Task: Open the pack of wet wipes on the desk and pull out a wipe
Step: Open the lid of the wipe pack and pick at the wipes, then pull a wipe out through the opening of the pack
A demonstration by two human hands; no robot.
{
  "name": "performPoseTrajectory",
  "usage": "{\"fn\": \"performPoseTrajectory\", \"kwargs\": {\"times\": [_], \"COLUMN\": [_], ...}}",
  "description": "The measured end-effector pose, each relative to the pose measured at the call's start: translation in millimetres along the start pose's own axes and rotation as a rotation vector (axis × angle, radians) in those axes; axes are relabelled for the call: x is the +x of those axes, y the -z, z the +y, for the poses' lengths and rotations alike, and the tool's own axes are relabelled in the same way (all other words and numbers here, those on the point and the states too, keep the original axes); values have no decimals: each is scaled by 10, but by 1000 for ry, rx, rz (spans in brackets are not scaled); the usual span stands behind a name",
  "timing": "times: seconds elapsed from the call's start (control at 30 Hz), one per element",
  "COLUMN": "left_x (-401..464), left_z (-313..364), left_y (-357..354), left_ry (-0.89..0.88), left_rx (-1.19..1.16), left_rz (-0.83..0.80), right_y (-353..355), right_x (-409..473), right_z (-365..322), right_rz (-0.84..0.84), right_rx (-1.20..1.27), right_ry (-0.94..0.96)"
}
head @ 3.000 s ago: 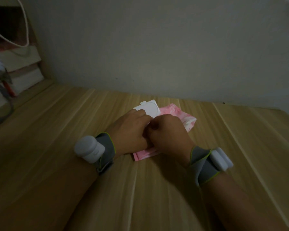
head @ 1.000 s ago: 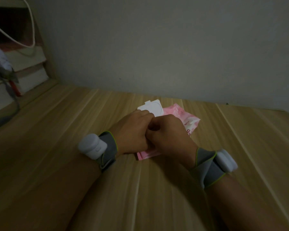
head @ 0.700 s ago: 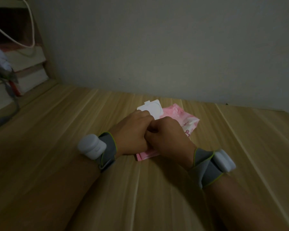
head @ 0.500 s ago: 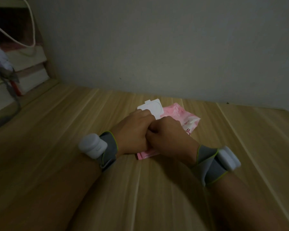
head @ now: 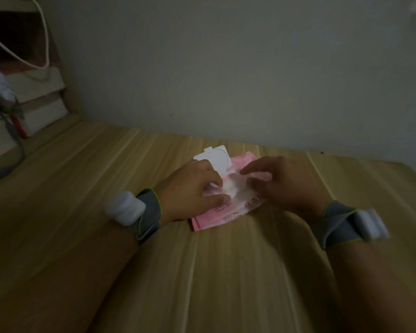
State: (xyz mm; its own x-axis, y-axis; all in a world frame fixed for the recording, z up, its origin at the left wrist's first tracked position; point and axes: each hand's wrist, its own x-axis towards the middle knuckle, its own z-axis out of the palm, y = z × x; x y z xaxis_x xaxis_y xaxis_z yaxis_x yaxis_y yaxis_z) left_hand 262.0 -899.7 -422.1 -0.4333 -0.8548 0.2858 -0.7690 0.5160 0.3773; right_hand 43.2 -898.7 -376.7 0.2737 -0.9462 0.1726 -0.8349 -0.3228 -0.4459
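Observation:
A pink pack of wet wipes (head: pixel 228 217) lies flat on the wooden desk (head: pixel 94 179). Its white lid flap (head: pixel 216 158) is folded back and stands up at the far end. My left hand (head: pixel 190 188) presses down on the pack's left side, thumb and fingers around the opening. A bit of white wipe (head: pixel 229 187) shows at that opening. My right hand (head: pixel 286 183) hovers over the pack's right half with fingers spread, blurred by motion. Its fingertips are next to the white wipe; I see no grip on it.
Stacked books (head: pixel 41 92) sit on a shelf at the far left with a white cable (head: pixel 46 39) hanging over them. A plain wall (head: pixel 226 68) runs along the desk's back edge. Both wrists wear grey bands with white units.
My two hands were clenched together over the pack's opening. Now the right hand has drawn away to the right with fingers spread, uncovering the opening and the white wipe.

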Motion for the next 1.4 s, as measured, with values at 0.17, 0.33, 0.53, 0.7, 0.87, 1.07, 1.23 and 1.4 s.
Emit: {"fn": "performPoseTrajectory", "kwargs": {"times": [0.17,0.33,0.53,0.7,0.87,1.07,1.23,1.4], "left_x": [6,-28,-37,-13,-9,20,4,-18], "left_z": [-36,-70,-110,-157,-128,-89,-76,-60], "left_y": [79,124,122,92,117,187,223,229], "left_ry": [-5,-19,-16,42,99,244,209,33], "left_rx": [52,88,75,84,111,126,121,89], "left_rz": [-1,13,73,120,123,251,333,211], "right_y": [-72,-132,-243,-349,-330,-500,-583,-524], "right_x": [16,-5,28,72,57,-6,16,61], "right_z": [-36,-111,-86,-19,-36,-419,-514,-472], "right_rz": [-129,-95,1,20,49,96,244,286], "right_rx": [-273,-290,-138,-225,-211,-45,-87,-77], "right_ry": [52,116,99,91,112,114,43,-33]}}
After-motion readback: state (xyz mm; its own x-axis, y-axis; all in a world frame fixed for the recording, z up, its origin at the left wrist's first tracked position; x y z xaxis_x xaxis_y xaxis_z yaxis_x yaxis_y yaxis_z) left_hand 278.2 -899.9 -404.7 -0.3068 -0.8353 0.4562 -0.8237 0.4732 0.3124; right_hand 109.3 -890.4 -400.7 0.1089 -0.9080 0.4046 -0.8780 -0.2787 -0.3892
